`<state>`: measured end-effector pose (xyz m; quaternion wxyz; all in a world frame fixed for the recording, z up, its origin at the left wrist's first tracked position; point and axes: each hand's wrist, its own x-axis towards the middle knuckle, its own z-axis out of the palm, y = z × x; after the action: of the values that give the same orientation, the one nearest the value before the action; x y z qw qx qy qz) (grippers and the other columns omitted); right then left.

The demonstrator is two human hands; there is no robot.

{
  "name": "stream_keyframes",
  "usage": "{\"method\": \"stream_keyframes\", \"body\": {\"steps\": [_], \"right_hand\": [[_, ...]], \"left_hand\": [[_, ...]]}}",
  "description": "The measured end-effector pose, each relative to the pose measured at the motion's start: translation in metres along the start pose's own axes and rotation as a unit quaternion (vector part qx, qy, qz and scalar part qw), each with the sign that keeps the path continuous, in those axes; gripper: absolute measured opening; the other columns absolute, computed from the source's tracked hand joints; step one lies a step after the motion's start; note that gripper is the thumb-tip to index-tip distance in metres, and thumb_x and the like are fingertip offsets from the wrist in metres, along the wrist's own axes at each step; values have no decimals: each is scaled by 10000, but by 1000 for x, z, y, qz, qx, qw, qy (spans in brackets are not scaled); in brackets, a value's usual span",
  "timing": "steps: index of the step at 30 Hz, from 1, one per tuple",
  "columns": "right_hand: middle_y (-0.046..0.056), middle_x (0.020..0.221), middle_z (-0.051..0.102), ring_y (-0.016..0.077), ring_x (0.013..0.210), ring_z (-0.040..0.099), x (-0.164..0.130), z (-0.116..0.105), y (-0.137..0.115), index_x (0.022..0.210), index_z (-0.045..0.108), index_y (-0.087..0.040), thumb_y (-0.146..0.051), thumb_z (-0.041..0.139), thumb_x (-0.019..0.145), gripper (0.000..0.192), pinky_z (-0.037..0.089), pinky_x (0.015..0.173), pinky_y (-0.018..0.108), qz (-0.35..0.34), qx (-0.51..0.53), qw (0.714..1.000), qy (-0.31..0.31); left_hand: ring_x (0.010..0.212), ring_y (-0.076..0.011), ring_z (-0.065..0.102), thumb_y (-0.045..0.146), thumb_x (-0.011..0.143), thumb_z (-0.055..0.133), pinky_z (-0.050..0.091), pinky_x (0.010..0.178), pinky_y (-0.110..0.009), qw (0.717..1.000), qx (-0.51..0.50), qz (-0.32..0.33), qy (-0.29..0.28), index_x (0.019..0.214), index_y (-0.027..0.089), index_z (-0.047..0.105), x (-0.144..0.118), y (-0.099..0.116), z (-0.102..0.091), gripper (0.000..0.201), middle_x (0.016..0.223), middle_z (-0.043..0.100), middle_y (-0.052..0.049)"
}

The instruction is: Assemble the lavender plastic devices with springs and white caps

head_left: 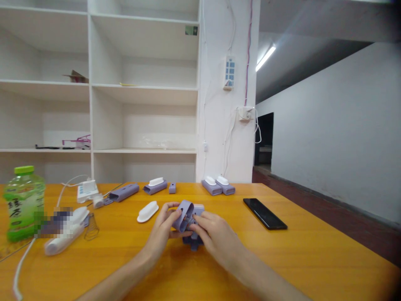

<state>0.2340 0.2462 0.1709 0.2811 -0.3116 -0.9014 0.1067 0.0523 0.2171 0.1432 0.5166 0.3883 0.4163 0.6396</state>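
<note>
Over the middle of the table, my left hand [166, 222] is closed around a purple hollow plastic housing [186, 207], its open end turned towards my right hand. The fingers of my right hand [216, 228] are pinched together at that opening, on a small greyish part that they mostly cover. Beneath and behind both hands is another purple plastic piece [194, 241], partly hidden. To the left of my left hand lies a white oval cap [148, 211], apart from it.
Purple housings [124, 192] with white caps line the table's back edge. A black phone [265, 213] lies at right. At left stand a green-liquid bottle [25, 205], a power strip [87, 191] with cables, and a white tool [67, 232]. Shelves [144, 88] rise behind.
</note>
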Motion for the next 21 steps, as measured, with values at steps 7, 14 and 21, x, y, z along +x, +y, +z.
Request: {"method": "stream_keyframes", "body": {"steps": [7,14,21], "right_hand": [[40,951,703,228,875,631,0,1,-2,1056,645,-202,-200,573,971,111,407,806,354,-40,-126,991,25],[21,872,707,202,820,623,2,-2,-1,918,638,-205,-214,606,962,54,352,772,339,-66,-177,981,35],[16,836,692,179,780,606,3,-3,0,899,630,-207,-244,569,986,112,323,755,331,-72,-200,977,39]], "left_hand": [[750,-195,657,451,703,796,552,622,-275,997,63,35,29,997,175,603,-2,5,4,447,862,697,-46],[706,-166,605,492,761,753,503,488,-217,997,70,2,10,917,185,623,-1,-1,-1,368,842,605,-14],[758,-161,560,515,800,727,434,418,-156,998,64,-15,1,849,179,638,-3,-5,-5,351,859,553,-25]]}}
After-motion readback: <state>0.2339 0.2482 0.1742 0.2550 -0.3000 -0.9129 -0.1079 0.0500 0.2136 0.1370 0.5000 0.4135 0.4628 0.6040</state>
